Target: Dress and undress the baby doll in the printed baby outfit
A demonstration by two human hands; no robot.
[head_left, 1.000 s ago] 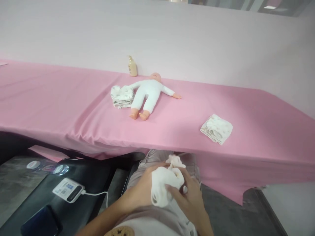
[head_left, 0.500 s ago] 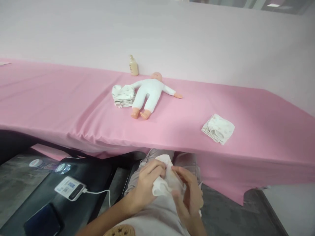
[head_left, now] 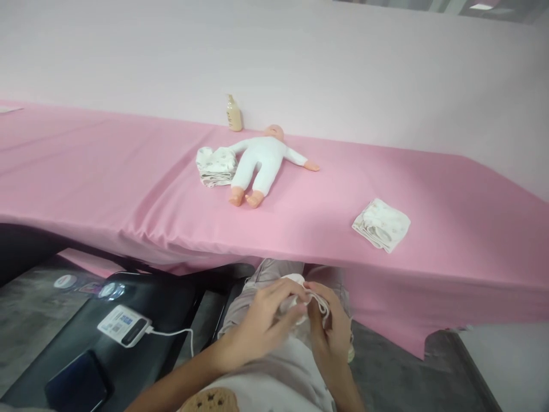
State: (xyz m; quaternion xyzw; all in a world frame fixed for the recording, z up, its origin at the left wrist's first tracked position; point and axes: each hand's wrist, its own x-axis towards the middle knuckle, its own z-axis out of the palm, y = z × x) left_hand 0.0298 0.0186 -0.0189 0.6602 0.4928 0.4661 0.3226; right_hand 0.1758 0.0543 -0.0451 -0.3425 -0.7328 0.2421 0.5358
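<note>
Over my lap, a small white cloth is bunched between my hands. My left hand pinches its left side, thumb and fingers together at the cloth's upper edge. My right hand grips the right side, with folded layers showing between thumb and fingers. Beyond them on the table lies a baby doll in a white suit, on its back with arms spread. A stack of folded patterned cloths touches its side at the left. Another folded cloth rests by itself to the right.
A pump bottle stands at the wall behind the doll. Pink fabric covers the table and hangs over its front edge. On a black seat at lower left are a white device with a cable, a dark phone and plastic bottles.
The cloth has been gathered into a smaller bunch between my hands. My left hand has shifted right, closer to my right hand. The things on the table have stayed put.
</note>
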